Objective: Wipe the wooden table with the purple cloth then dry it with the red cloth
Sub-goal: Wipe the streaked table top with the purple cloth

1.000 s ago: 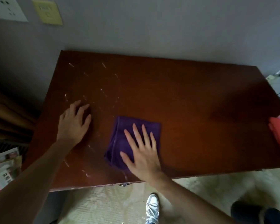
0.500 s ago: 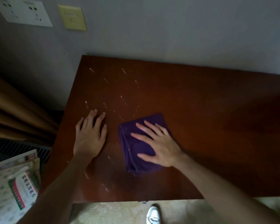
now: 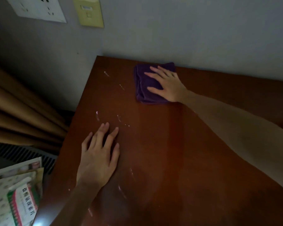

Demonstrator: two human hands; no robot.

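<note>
- Right hand (image 3: 167, 86), fingers straight and spread, presses folded purple cloth (image 3: 145, 88) flat at wooden table (image 3: 178, 152) far edge, by wall; wiping contact.
- Left hand (image 3: 99, 154), fingers splayed, flat on tabletop: likely bracing.
- Red cloth out of view.

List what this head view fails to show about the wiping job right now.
- Red cloth: not in the head view; the frame ends short of the table's right side.
- Wooden table: right and near edges cut off by the frame.
- Purple cloth: right part hidden under the right hand.
- Table under the left hand: any marks there are covered.
- Packet print: too blurred to read.
</note>
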